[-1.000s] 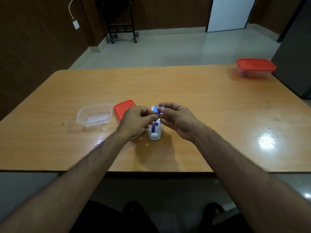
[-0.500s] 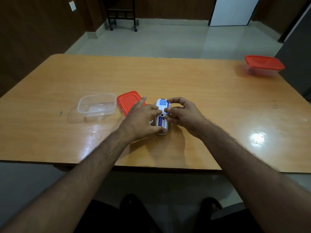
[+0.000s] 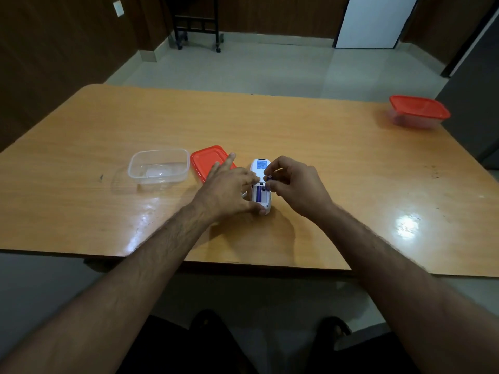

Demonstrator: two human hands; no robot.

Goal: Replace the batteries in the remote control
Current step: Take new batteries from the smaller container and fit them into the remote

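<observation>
A white remote control [image 3: 259, 168] lies face down on the wooden table [image 3: 297, 136], its battery bay uncovered. One blue battery [image 3: 259, 194] sits in the bay's left slot. My left hand [image 3: 229, 190] presses on the remote from the left, thumb at its near end, two fingers stretched out. My right hand [image 3: 294, 184] pinches a second blue battery [image 3: 269, 179] over the right slot, tilted, its lower end at the bay.
An open clear plastic container [image 3: 159, 168] and its red lid [image 3: 209, 161] lie left of the remote. A closed red-lidded container [image 3: 418, 112] stands at the far right. The table's near edge runs just below my forearms.
My hands have lowered the remote flat onto the table. The second battery has come down from above the remote to the right slot. My left fingers have spread.
</observation>
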